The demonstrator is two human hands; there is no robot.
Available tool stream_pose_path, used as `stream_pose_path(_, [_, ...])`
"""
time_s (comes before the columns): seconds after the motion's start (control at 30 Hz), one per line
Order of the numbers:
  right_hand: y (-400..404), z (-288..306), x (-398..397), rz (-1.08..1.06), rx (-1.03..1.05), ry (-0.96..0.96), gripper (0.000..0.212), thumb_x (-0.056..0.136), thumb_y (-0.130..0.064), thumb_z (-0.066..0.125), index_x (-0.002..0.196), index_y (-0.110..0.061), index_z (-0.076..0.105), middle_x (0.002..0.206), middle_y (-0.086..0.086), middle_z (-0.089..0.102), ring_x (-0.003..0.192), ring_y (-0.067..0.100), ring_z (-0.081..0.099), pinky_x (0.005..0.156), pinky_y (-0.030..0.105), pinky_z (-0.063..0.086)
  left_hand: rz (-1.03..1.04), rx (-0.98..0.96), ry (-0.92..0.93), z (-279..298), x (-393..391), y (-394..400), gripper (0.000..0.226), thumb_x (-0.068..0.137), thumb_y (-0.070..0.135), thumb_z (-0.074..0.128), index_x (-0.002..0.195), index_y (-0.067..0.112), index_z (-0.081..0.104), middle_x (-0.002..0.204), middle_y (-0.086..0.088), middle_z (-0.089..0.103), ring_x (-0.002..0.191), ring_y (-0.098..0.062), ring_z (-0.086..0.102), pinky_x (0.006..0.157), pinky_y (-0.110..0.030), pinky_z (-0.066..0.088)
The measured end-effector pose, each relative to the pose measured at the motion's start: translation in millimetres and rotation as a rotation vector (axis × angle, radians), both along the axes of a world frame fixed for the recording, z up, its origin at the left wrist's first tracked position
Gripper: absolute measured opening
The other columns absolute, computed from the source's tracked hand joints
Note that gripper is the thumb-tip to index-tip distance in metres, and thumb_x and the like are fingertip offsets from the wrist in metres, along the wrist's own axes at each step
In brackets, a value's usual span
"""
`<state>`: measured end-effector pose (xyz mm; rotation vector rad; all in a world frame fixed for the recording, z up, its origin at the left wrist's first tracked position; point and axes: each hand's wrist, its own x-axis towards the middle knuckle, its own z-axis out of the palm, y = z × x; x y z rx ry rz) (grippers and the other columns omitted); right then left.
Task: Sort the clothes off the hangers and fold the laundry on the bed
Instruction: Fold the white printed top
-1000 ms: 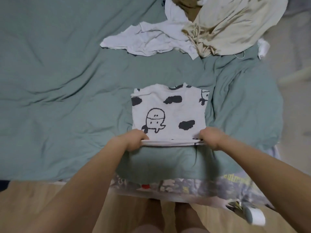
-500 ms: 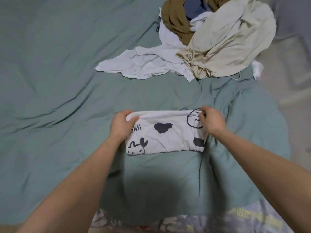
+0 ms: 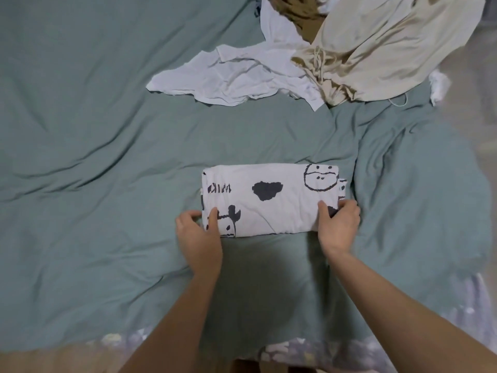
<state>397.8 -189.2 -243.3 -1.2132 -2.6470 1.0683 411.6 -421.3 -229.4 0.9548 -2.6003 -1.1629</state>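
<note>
Folded printed shirt (image 3: 271, 199) laid on bed (image 3: 94, 157), near side of unfolded pile (image 3: 336, 57). Near corners pinched by left hand (image 3: 199, 234) and right hand (image 3: 339, 224). Judged soft, light, floppy; best gripped at both ends.

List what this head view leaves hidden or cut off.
- Laundry pile: brown garment and beige garment run off the top edge.
- Left hand and right hand: fingers tucked under the folded printed shirt.
- Small white item: blurred, unidentifiable.
- Hangers: none in view.
</note>
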Motion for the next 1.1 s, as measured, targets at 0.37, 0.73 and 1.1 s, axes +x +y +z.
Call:
stream_pose_path(0.37, [10.4,2.4,40.1,0.128,-0.161,0.086,0.011,0.090,-0.006,0.058,0.085,-0.011,0.049,0.085,0.010,0.058,0.079,0.027,0.055,0.076,0.035,0.043,-0.177,-0.005,0.093,7.3,21.9,6.6,0.013,0.093,0.002,0.059,0.087,-0.007,0.066,0.086,-0.022,0.061,0.068,-0.008,0.043,0.070,-0.001,0.034])
stream_pose_path(0.73, [54.8,10.2,16.9,0.298,-0.032,-0.094,0.009,0.089,0.004,0.044,0.096,0.003,0.049,0.093,0.020,0.057,0.086,0.035,0.051,0.066,0.029,0.025,-0.243,-0.082,-0.146,2.8,12.0,-21.6,0.021,0.093,0.003,0.048,0.086,-0.006,0.065,0.087,-0.024,0.065,0.077,-0.033,0.054,0.067,-0.032,0.033])
stream_pose_path(1.1, [13.3,-11.3,-41.4,0.031,0.017,-0.187,0.073,0.090,-0.050,0.053,0.139,-0.001,0.031,0.144,0.019,0.038,0.133,0.034,0.036,0.106,0.044,0.028,-0.005,0.102,-0.370,-8.7,-54.2,10.0,0.064,0.083,0.062,0.056,0.119,0.009,0.051,0.116,-0.009,0.060,0.110,-0.031,0.057,0.089,-0.039,0.044])
